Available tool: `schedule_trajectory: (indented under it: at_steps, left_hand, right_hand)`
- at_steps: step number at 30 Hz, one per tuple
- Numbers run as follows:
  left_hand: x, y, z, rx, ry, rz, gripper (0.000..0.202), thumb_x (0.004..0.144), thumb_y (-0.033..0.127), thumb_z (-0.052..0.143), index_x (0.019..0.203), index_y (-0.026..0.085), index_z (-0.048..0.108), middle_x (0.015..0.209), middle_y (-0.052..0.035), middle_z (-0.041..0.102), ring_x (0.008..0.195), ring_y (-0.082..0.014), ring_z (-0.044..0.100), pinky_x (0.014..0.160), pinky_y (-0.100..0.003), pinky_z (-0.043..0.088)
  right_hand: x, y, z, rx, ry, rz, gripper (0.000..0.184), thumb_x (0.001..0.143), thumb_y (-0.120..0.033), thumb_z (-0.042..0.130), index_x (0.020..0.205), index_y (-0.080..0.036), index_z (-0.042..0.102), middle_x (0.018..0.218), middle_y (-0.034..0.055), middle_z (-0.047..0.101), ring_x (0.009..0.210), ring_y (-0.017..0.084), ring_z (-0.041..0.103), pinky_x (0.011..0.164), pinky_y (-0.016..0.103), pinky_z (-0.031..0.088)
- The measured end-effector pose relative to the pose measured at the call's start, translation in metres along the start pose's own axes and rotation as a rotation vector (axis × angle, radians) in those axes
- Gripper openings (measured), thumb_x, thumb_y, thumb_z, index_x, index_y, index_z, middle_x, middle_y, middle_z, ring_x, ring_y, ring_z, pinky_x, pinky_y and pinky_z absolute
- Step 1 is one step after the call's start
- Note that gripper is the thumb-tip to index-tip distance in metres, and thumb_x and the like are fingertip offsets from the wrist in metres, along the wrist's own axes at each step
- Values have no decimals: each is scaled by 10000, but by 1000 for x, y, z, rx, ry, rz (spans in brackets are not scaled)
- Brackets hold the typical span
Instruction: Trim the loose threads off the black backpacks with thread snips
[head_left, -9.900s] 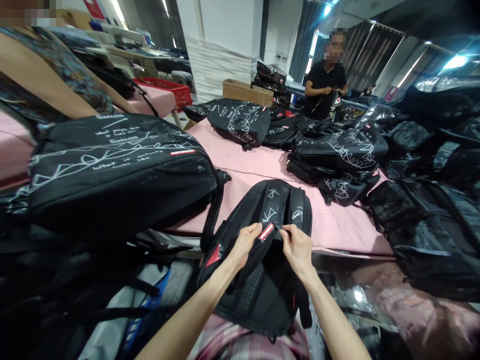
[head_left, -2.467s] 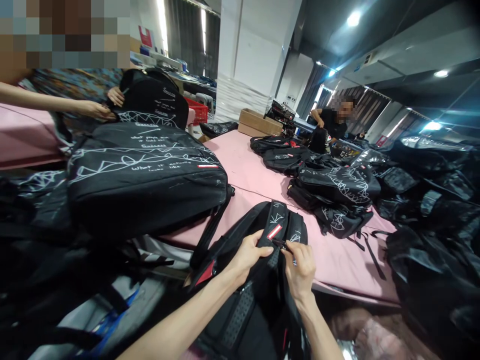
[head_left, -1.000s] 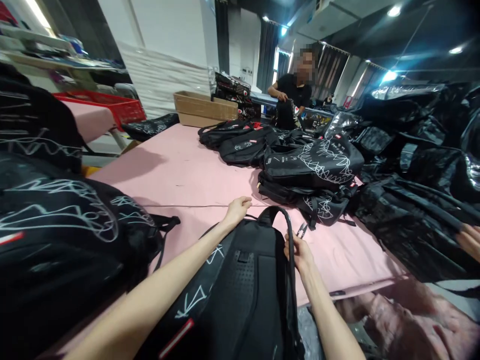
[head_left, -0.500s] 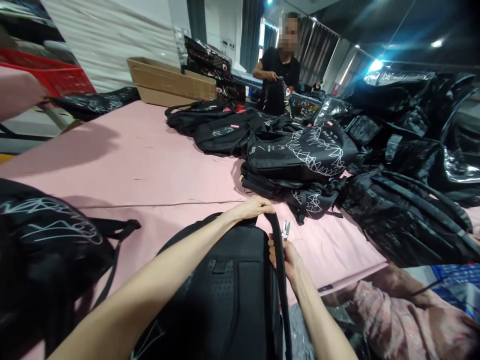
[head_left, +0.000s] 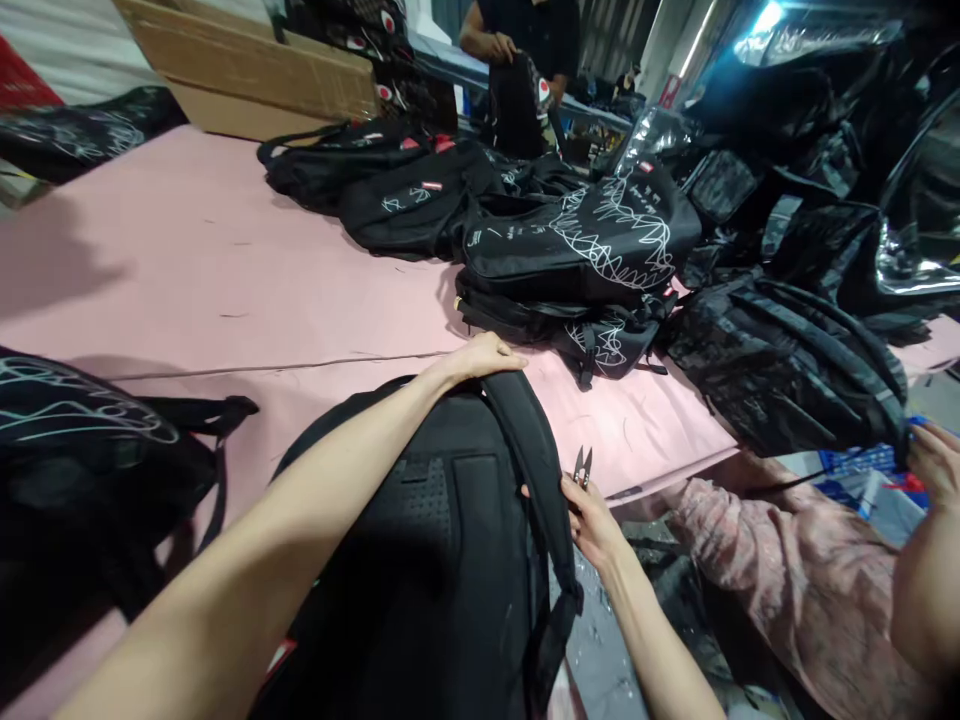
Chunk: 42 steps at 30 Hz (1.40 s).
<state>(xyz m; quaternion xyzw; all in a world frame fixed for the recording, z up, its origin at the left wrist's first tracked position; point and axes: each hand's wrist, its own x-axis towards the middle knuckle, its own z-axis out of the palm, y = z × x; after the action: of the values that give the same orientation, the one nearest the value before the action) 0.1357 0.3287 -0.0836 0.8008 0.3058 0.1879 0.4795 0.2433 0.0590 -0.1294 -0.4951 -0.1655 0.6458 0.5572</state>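
A black backpack (head_left: 480,560) with a dotted mesh panel lies in front of me on the pink cloth. My left hand (head_left: 480,357) is closed on the top of its padded shoulder strap (head_left: 534,445), near the handle end. Lower down, on the strap's outer edge, my right hand (head_left: 594,517) touches the strap with its fingers. Thread snips (head_left: 583,466) stick up out of that hand, blades pointing away from me. Part of the right fingers is hidden behind the strap.
Several black backpacks (head_left: 577,240) with white scribble prints are piled ahead. Another backpack (head_left: 75,450) lies at left. A camouflage backpack (head_left: 787,360) is at right, beside a co-worker's hand (head_left: 937,460) and pink sleeve (head_left: 757,560). A cardboard box (head_left: 255,80) stands behind the pink table (head_left: 225,260).
The strap has turned from edge-on, so its broad padded face now shows, bowed outward. My right hand stays by it with the snips. A co-worker's hand has come into view at right.
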Motion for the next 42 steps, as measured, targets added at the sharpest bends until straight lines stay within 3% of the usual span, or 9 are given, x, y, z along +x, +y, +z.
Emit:
schedule_trajectory:
  at_steps: [3, 8, 13, 18, 24, 30, 35, 39, 42]
  left_hand:
    - [-12, 8, 3, 101, 12, 38, 288, 707, 360, 643, 558, 123, 578, 495, 49, 431, 540, -87, 339, 550, -236, 241]
    - [-73, 31, 38, 397, 406, 422, 178, 816, 322, 566, 829, 185, 679, 832, -33, 617, 816, -165, 475, 785, -328, 315]
    - [-130, 38, 95, 528, 246, 655, 144, 792, 330, 601, 861, 229, 677, 853, -13, 654, 908, -185, 507, 809, -357, 320]
    - [-136, 36, 117, 590, 292, 692, 140, 855, 211, 508, 813, 172, 635, 855, -42, 654, 967, -197, 519, 825, -365, 332]
    - [-163, 65, 123, 333, 160, 409, 208, 859, 196, 418, 697, 157, 544, 828, -64, 593, 921, -193, 514, 800, -340, 386]
    - [-207, 83, 116, -163, -511, 184, 437, 879, 367, 345, 549, 164, 547, 717, -44, 618, 747, -149, 572, 760, -260, 431]
    - [-200, 61, 138, -188, -25, -348, 437, 737, 562, 506, 696, 138, 604, 731, -70, 649, 705, -183, 597, 646, -282, 457]
    - [-203, 64, 179, -470, -27, -551, 453, 653, 525, 620, 858, 123, 583, 738, -65, 665, 644, -162, 626, 543, -244, 465]
    - [-206, 72, 190, -473, 90, -553, 395, 655, 498, 631, 744, 120, 557, 546, -30, 616, 459, -126, 572, 412, -197, 389]
  right_hand:
    - [-4, 4, 0, 68, -7, -20, 323, 703, -404, 680, 854, -119, 665, 764, 77, 686, 357, -16, 126, 314, 141, 118]
    - [-4, 11, -1, 152, -31, -17, 280, 669, -387, 707, 687, -122, 616, 620, 20, 635, 357, -18, 102, 307, 139, 87]
    - [-5, 16, -1, 251, 3, -17, 304, 590, -348, 765, 661, -127, 568, 464, -76, 469, 346, -23, 110, 304, 126, 88]
    - [-9, 18, -2, 283, 51, -29, 362, 525, -343, 797, 641, -141, 520, 410, -125, 344, 337, -22, 120, 307, 121, 94]
    - [-12, 18, -6, 276, 19, -47, 370, 524, -349, 793, 603, -156, 487, 381, -135, 298, 337, -8, 104, 308, 137, 91]
    - [-13, 19, -15, 237, -57, -9, 326, 601, -378, 754, 596, -141, 531, 331, -139, 226, 338, 7, 86, 315, 154, 112]
    - [-17, 16, -10, 236, -61, -14, 286, 617, -361, 743, 632, -154, 547, 333, -143, 219, 344, 13, 76, 318, 155, 139]
    - [-22, 11, -2, 93, -41, -92, 317, 647, -436, 698, 694, -138, 600, 329, -143, 182, 348, 26, 98, 345, 178, 218]
    - [-34, 6, -8, -107, 65, -209, 357, 666, -477, 659, 765, -135, 629, 362, -112, 297, 346, 45, 213, 388, 204, 283]
